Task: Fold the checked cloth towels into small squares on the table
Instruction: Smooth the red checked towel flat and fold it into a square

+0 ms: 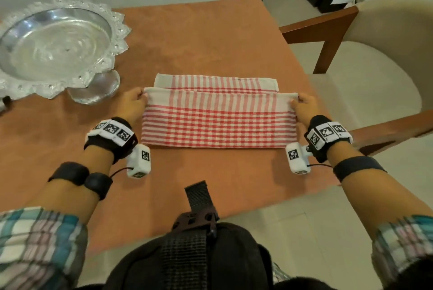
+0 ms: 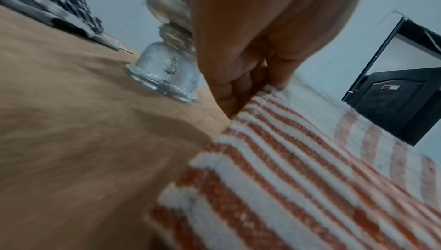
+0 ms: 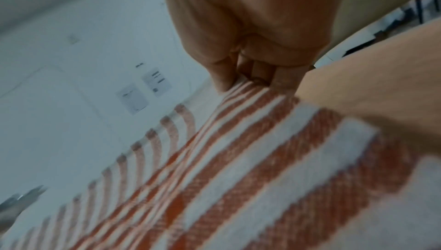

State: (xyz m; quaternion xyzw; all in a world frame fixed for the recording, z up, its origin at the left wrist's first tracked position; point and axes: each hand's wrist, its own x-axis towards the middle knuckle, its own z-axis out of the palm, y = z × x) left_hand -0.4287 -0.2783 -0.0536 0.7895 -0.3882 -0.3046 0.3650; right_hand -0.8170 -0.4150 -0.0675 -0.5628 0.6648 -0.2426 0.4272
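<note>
While the towel (image 1: 218, 121) lies mid-bench as a long red-checked band, its near layer is lifted by both hands and drawn toward the far edge, where a strip of the lower layer shows beyond it. The left hand (image 1: 132, 102) has its grip pinched on the left corner of that raised edge, thumb above and fingers (image 2: 226, 91) curled beneath; the right hand (image 1: 304, 105) pinches the right corner likewise. To do this fold well, I judge both corners should travel level and at one pace, the cloth kept lightly taut between them so no slack bunches in the middle, then be laid so the raised edge meets the far edge squarely before either pinch lets go; a crooked landing would carry through every later fold. On the bench (image 1: 199, 38) at far left stands a silver footed bowl (image 1: 56, 48), near the left hand but not touching it; nothing shows inside.
</note>
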